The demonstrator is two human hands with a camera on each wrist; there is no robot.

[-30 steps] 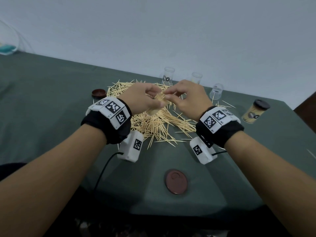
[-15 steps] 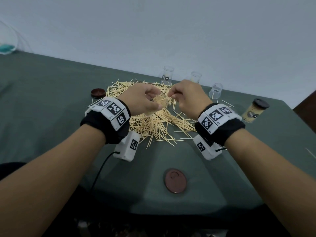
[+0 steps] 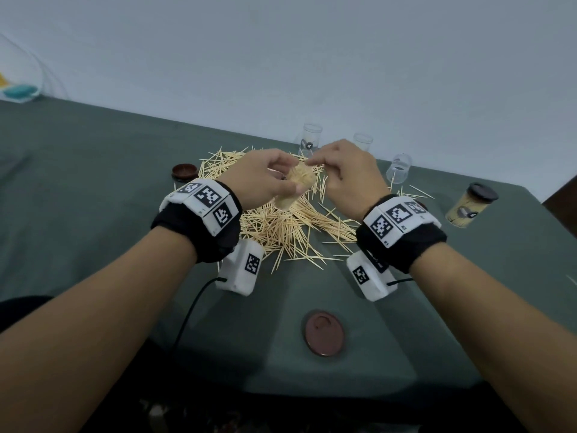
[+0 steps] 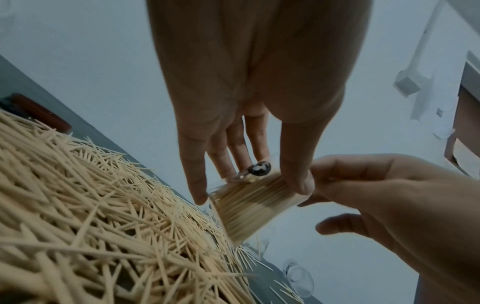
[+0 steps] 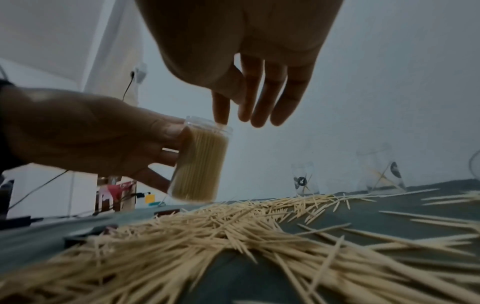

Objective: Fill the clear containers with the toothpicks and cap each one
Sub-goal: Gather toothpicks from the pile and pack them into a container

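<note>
**Nearly full jar held over the toothpick heap**

Just above the pile (image 3: pixel 281 226) of loose toothpicks, the left hand (image 3: pixel 259 179) grips a clear jar (image 3: pixel 296 189), thumb on one side and curled fingers on the other; the jar is uncapped, tilted, and packed with upright toothpicks. The right hand (image 3: pixel 346 176) hangs over its open mouth, and in the right wrist view its fingers (image 5: pixel 259 98) point down close together, the foremost tip at the rim (image 5: pixel 207 123); whether they pinch any toothpicks cannot be told.

Behind the hands, near the table's far edge, stand two empty jars (image 3: pixel 310 140) (image 3: pixel 362 142), each with a few stray sticks inside, as the right wrist view shows. A third empty jar (image 3: pixel 398 168) leans to the right of them. Far right, a filled, capped jar (image 3: pixel 468 209) stands tilted near the table's right edge. One brown cap (image 3: pixel 184 171) lies just left of the pile; another (image 3: pixel 324 332) lies on bare green cloth (image 3: pixel 93 182) near the front edge, between the forearms. The pile covers the cloth under both hands, with open cloth to the left and in front.

Jars carry a small round dark sticker (image 4: pixel 258 168); no writing on it can be read. Wristbands (image 3: pixel 203 201) bear black-and-white square codes.
</note>
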